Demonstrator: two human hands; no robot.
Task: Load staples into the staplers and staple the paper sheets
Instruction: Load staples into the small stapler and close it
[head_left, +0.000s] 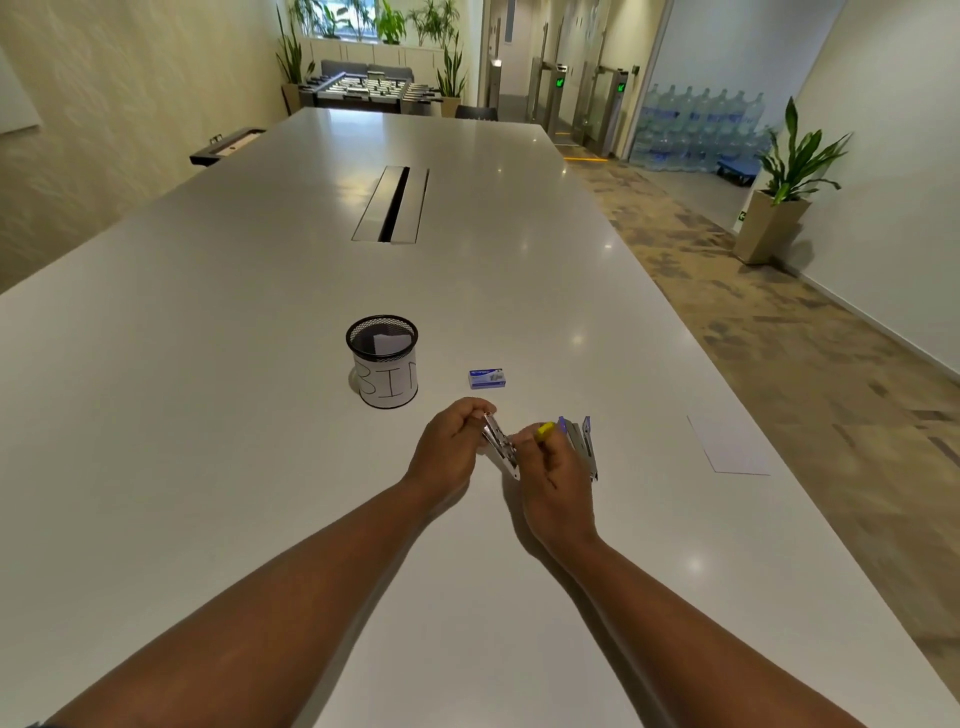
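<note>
Head view: over the table (260, 364), the left hand (449, 449) and right hand (558, 483) together grip a metal stapler (501, 451) with a yellow end. Blue staplers (582, 447) lie just right; staple box (487, 379) beyond; paper (727, 447) far right; bin (383, 364).

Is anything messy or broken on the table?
Nothing looks broken or spilled. The paper sheet lies askew near the table's right edge. Both hands hold a stapler open; more staplers lie beside them.
</note>
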